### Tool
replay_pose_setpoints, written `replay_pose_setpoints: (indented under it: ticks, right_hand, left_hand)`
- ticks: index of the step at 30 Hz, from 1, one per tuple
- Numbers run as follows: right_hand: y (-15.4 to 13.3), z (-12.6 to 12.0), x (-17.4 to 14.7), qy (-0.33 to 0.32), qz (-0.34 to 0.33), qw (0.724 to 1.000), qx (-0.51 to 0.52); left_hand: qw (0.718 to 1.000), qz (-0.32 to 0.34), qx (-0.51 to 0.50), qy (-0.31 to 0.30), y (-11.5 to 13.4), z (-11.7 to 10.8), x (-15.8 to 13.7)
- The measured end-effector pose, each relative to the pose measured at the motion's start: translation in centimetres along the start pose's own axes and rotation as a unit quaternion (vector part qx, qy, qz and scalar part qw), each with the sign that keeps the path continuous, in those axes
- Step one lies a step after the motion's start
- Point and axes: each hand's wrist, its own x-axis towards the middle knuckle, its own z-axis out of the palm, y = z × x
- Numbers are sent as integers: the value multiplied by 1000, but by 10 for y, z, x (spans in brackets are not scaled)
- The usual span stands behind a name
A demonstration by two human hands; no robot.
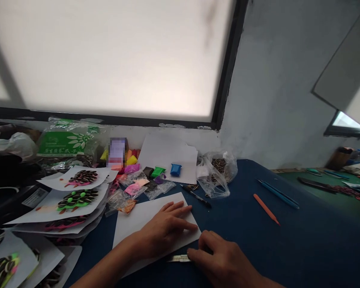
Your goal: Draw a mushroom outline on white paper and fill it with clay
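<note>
My left hand (168,228) lies flat on a sheet of white paper (135,216), fingers spread towards its right edge. By the sheet's lower right corner, my right hand (220,254) is closed, thumb and forefinger on the end of a narrow whitish strip (180,259). The strip lies near the paper's lower edge; its kind is not clear. Beyond the sheet is a black pen (198,197). An orange pointed tool (266,209) and blue tweezers (278,194) rest to the right on the dark blue table (246,228).
Stacked papers with seed-and-clay hedgehog shapes (78,198) fill the left side. Behind are a green seed bag (66,140), coloured clay packets (135,180), blue clay (176,170) on white paper (168,152), and a clear bag of seeds (217,170). A wall with a window stands behind.
</note>
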Motion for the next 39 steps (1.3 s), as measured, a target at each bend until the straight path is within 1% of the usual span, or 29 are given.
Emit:
replay_pose_setpoints:
  ticks: [4, 7, 10, 14, 17, 19, 21, 22, 23, 24, 25, 27, 31, 33, 35, 37, 39]
  right_hand:
    - [4, -4, -6, -27, 23, 999, 26]
    - [12, -11, -11, -35, 56, 996, 58]
    - [22, -20, -11, -31, 89, 992, 81]
    - [36, -29, -10, -47, 152, 983, 90]
    - [43, -32, -12, -57, 189, 975, 97]
    - [45, -32, -14, -62, 203, 971, 106]
    - [46, -31, -15, -64, 209, 969, 117]
    - [45, -31, -15, -70, 210, 968, 121]
    - [45, -31, -15, -70, 209, 967, 124]
    - [44, -31, -15, -71, 210, 967, 127]
    - [43, -31, -15, -72, 211, 966, 130]
    - [42, -32, -14, -74, 214, 965, 132]
    - [42, -31, -15, -73, 211, 967, 123]
    - [42, -30, -16, -73, 207, 968, 121]
    - [42, -29, -17, -75, 207, 968, 120]
    - [43, -29, -18, -76, 208, 968, 121]
    - [43, -29, -18, -75, 209, 967, 128]
  left_hand:
    - [1000, -2, -14, 7, -1, 0, 0]
    - [999, -22, -28, 23, -1, 3, 2]
    - [994, -79, -45, 63, 0, 10, 7]
    - [970, -183, -84, 136, 0, 15, 12]
    - [960, -214, -101, 152, 2, 9, 10]
    - [964, -204, -104, 133, 5, -1, 5]
    - [978, -165, -95, 89, 9, -11, 0]
    - [986, -134, -84, 52, 10, -15, -3]
    - [995, -98, -35, 1, 11, -18, -5]
    - [997, -76, 8, -34, 11, -19, -7]
    - [996, -64, 35, -49, 11, -18, -8]
    - [994, -60, 79, -52, 9, -11, -9]
    - [988, -94, 122, -23, 9, 7, -4]
    - [984, -106, 140, -7, 13, 9, -1]
    - [983, -100, 155, 5, 18, 3, -1]
    - [987, -75, 139, -18, 21, -7, -3]
    - [994, -50, 63, -79, 21, -16, -7]
